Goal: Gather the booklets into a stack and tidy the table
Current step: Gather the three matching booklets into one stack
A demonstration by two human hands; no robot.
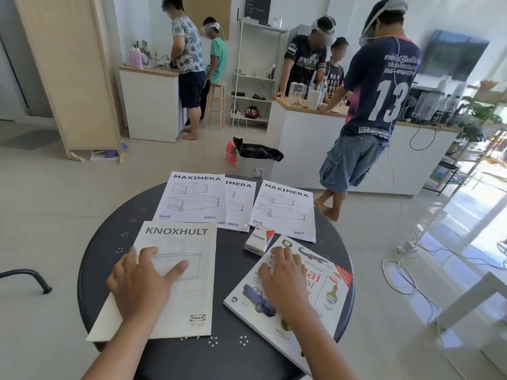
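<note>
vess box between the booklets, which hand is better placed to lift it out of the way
Right, probably. The right hand rests on the picture book, its fingertips just below the Vess box. The left hand lies flat on the KNOXHULT booklet, farther off.

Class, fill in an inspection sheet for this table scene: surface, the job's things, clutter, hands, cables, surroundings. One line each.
Surface: round dark table, patterned with small holes.
Job's things: KNOXHULT booklet; three MAXIMERA booklets, two overlapping; picture book lying askew. Nothing stacked yet.
Clutter: small VESS box between the booklets.
Hands: left hand rests flat on KNOXHULT; right hand rests on the picture book, fingers spread.
Cables: white cables on the floor at right.
Surroundings: people at counters, lined bin beyond the table.
</note>
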